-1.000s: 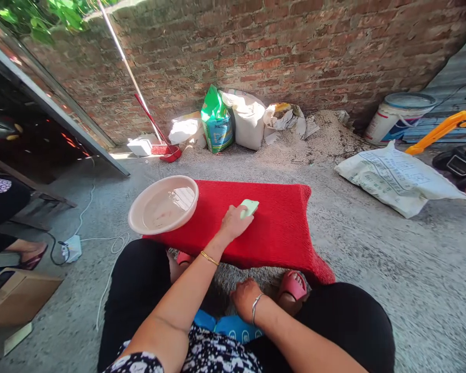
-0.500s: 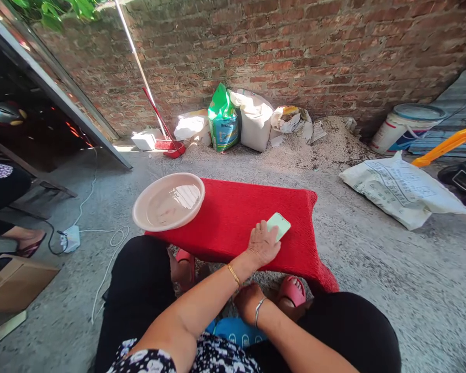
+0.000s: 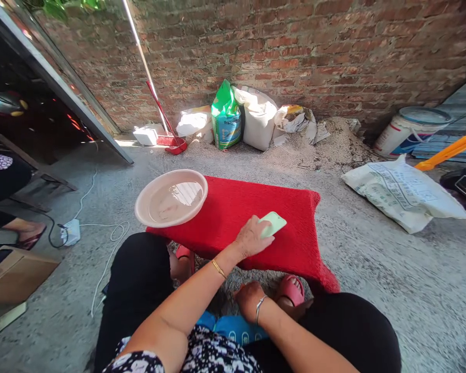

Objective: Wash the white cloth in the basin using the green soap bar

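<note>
My left hand [image 3: 253, 236], with a gold bracelet at its wrist, is closed on a flat, pale green phone [image 3: 274, 225]. The phone lies tilted low over the right half of a bench draped in red cloth [image 3: 233, 199]; whether it touches the cloth I cannot tell. My right hand [image 3: 249, 302], wearing a silver bangle, is curled into a loose fist between my knees, below the bench's near edge. Nothing shows in it. On the bench's left end stands a pale pink basin [image 3: 142, 204] with clear water in it.
Several sacks, among them a green one [image 3: 227, 124], lean by the brick wall beside a red dustpan [image 3: 176, 147]. A white sack [image 3: 404, 189] and a bucket [image 3: 411, 132] are at right. At left are a power strip [image 3: 70, 232], a cardboard box [image 3: 19, 274] and a seated person's foot [image 3: 31, 233].
My left hand has shifted slightly left with the phone, which is now turned flatter and more sideways. My right hand stays in place. The view has moved a little.
</note>
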### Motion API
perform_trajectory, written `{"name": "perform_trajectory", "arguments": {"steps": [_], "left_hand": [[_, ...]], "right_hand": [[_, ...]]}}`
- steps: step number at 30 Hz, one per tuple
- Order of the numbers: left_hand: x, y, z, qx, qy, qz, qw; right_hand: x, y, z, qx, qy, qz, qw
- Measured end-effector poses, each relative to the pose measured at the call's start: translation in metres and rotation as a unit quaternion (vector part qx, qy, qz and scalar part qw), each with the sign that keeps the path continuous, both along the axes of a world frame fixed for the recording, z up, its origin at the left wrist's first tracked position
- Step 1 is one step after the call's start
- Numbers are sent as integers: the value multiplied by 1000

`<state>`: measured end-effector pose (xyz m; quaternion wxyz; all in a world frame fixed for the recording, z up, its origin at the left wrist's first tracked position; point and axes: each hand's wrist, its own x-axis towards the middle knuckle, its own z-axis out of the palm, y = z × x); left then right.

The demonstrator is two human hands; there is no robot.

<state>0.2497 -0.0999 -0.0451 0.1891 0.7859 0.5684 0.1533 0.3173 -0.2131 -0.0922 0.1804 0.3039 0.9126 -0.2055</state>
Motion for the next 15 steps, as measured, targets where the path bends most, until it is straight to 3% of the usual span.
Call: {"name": "perform_trajectory", "arguments": {"steps": [4, 7, 11, 15], "left_hand": [[-69, 28, -3, 4, 7, 258, 966], [-96, 34, -4, -2, 29, 339, 940], [-78, 29, -7, -4, 53, 315, 948], [-12, 4, -13, -1, 76, 172, 982]], "right_hand": [[0, 0, 8, -8, -29, 9, 1000], [1, 0, 14, -4, -32, 6, 999], [1, 0, 13, -4, -29, 3, 1000], [-2, 1, 3, -6, -20, 3, 1000]]}}
